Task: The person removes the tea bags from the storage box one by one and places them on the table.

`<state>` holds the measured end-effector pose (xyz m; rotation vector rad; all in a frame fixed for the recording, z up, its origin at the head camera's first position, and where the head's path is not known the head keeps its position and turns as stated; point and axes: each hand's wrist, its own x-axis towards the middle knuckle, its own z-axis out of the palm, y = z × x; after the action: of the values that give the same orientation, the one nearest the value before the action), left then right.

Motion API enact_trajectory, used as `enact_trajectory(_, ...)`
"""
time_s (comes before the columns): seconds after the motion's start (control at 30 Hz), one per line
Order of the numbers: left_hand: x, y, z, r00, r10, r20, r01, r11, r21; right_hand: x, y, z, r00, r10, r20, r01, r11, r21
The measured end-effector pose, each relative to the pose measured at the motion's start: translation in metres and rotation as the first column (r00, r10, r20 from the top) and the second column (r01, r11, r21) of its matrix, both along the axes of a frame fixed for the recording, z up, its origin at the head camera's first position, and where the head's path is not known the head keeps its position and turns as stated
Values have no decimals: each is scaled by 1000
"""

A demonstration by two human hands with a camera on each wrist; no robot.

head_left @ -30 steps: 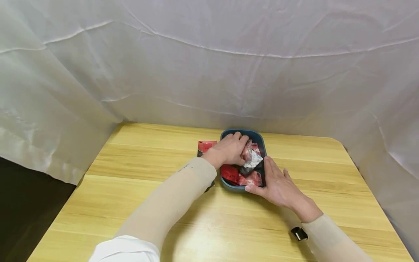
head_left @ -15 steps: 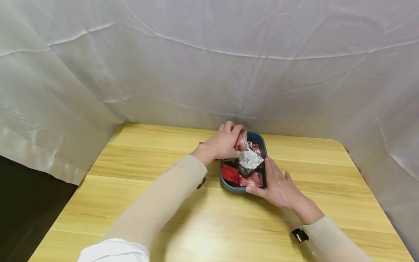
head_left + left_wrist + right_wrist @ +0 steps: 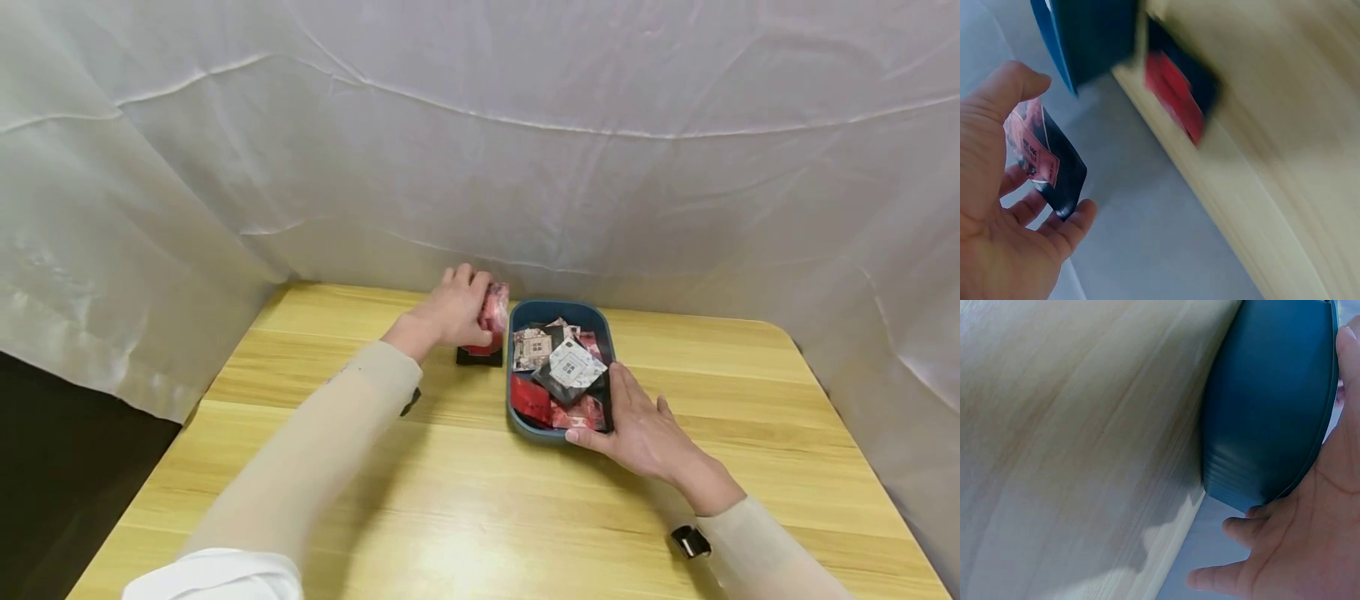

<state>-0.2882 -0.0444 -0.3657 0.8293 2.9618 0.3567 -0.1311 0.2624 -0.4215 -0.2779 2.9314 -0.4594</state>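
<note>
My left hand (image 3: 450, 310) grips a pink-and-black sachet (image 3: 1054, 159) between thumb and fingers, above the table left of a dark blue plastic box (image 3: 553, 437). Just under that hand, a red-and-black sachet (image 3: 480, 359) lies on the table, partly covered by it in the head view. Inside the box are several flat sachets, among them a white-and-black one (image 3: 576, 367) on top and a red one (image 3: 530, 398). My right hand (image 3: 647, 427) rests against the box's near right corner, fingers straight along its side and thumb at the front rim.
The wood-grain table (image 3: 450, 508) ends at the back against a pale cloth curtain (image 3: 480, 167), which also hangs at both sides. In the left wrist view, the box's side (image 3: 1100, 44) stands close beyond my thumb.
My left hand has lifted the pink-and-black sachet out of the box and carried it left, over the sachet on the table. The right hand has stayed at the box.
</note>
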Motion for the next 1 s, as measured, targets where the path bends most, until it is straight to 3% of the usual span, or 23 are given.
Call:
enact_trajectory(0.3,-11,-45,-9,985,130,117,-116,986,-121,2,0,1,1000,2,5,-2,1000,-1)
enact_trajectory(0.47,-9,-55,-17,965,175,196,-144,977,-160,3,1,2,1000,1,-2,-1,1000,-4)
enact_trajectory(0.6,-8,-59,-22,939,210,271,-168,971,-173,3,1,1,1000,-1,5,1,1000,-8)
enact_trajectory(0.73,-9,-60,-27,924,217,315,-159,967,-201,4,2,0,1000,-1,-3,1,1000,-3)
enact_trajectory(1.0,-10,-56,-33,930,205,304,-125,957,-262,5,1,0,1000,-3,-5,3,1000,3)
